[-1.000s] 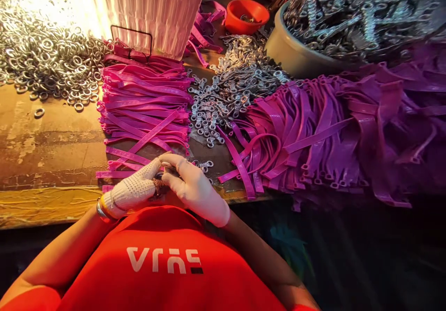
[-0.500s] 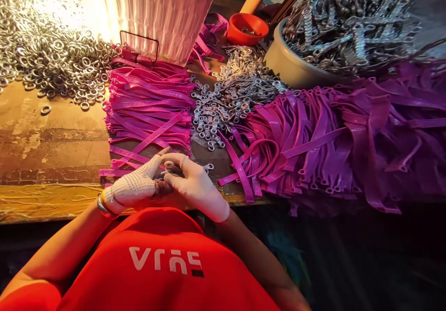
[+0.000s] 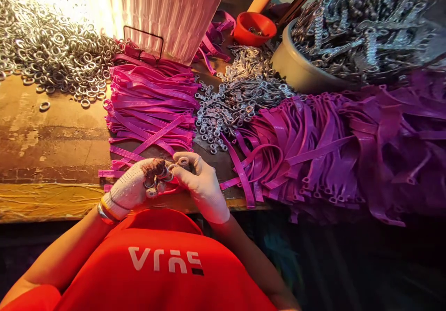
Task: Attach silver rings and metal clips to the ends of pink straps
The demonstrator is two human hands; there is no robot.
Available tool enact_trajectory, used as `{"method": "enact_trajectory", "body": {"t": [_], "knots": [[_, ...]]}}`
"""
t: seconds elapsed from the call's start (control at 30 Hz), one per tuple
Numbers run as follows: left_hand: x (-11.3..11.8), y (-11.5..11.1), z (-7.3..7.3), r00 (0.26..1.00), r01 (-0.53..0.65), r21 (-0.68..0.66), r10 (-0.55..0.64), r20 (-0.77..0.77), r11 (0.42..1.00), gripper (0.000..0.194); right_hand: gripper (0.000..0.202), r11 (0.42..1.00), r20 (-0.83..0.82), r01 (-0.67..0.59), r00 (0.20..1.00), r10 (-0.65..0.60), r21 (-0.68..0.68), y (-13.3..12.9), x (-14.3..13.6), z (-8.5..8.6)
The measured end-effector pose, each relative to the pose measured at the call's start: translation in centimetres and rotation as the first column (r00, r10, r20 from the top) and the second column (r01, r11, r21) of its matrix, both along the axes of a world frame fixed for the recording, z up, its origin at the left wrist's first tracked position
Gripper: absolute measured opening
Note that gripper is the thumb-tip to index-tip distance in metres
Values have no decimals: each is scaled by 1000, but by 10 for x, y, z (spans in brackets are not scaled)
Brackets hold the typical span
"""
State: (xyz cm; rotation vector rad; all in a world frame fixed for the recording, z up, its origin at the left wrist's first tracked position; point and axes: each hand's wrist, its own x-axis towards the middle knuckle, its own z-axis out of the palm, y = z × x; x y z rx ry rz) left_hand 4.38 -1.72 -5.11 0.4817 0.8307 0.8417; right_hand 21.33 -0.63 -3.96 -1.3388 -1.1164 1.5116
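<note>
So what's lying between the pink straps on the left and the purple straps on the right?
In the head view, a loose heap of small metal links lies between the pink straps and the purple straps.

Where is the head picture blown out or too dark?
Head view: glare bleaches the top of the ring pile; same head view: shadow swallows detail below the table at right, and the far-right purple straps look dim and soft.

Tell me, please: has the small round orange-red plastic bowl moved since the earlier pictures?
No: the orange-red bowl keeps its place just left of the big grey tub; only the camera view shifts.
</note>
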Motion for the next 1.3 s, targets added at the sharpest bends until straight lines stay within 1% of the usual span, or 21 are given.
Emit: {"method": "enact_trajectory", "body": {"t": [0.07, 0.13, 0.2, 0.27, 0.4, 0.47, 0.57, 0.67, 0.73, 0.83, 0.97, 1.03, 1.1, 1.2, 1.3], "knots": [[1, 0, 0, 998, -14, 43, 16, -55, 999, 29, 32, 999, -39, 20, 999, -21, -32, 0, -2, 0], [2, 0, 3, 994, -24, 75, 31, -105, 997, 30, 32, 996, -129, 43, 990, -53, -81, 1, -4, 0], [3, 0, 7, 993, -21, 91, 31, -117, 996, 29, 33, 990, -224, 45, 972, -75, -137, 1, -5, 0], [3, 0, 9, 995, -11, 102, 20, -93, 995, 29, 33, 984, -284, 33, 955, -82, -173, 1, -7, 1], [2, 0, 9, 1000, -3, 89, 3, -3, 996, 25, 31, 981, -316, 48, 943, -107, -190, 3, -7, 4], [-1, -2, 8, 999, 15, 74, -18, 41, 997, 21, 31, 979, -337, 90, 930, -148, -181, 8, -3, 7], [-7, -4, 4, 996, 32, 59, -37, 80, 998, 17, 28, 981, -368, 153, 911, -187, -119, 18, 5, 13], [-10, -7, 0, 995, 7, 20, -9, 95, 1000, 19, 24, 989, -345, 130, 927, -148, -76, 23, 10, 18], [-10, -7, -3, 995, -17, 3, 17, 102, 1000, 20, 24, 993, -325, 83, 940, -106, -85, 21, 8, 18], [-10, -8, -5, 990, -48, 20, 45, 131, 999, 23, 25, 992, -311, 37, 948, -73, -119, 15, 1, 16], [-14, -8, -5, 980, -47, 8, 45, 195, 999, 37, 28, 990, -273, 59, 958, -92, -126, 10, -5, 12], [-15, -7, -6, 978, -39, -23, 42, 206, 999, 38, 30, 992, -268, 56, 960, -86, -116, 10, -5, 11], [-13, -6, -8, 984, -51, -31, 55, 167, 998, 35, 31, 993, -273, 28, 960, -60, -119, 9, -4, 11], [-5, -3, -12, 996, -67, -5, 67, 65, 998, 34, 31, 990, -262, -2, 964, -36, -144, 8, -5, 11], [4, -4, -13, 997, -73, 17, 73, -6, 997, 30, 32, 992, -209, 41, 976, -65, -119, 7, -8, 8]]}}
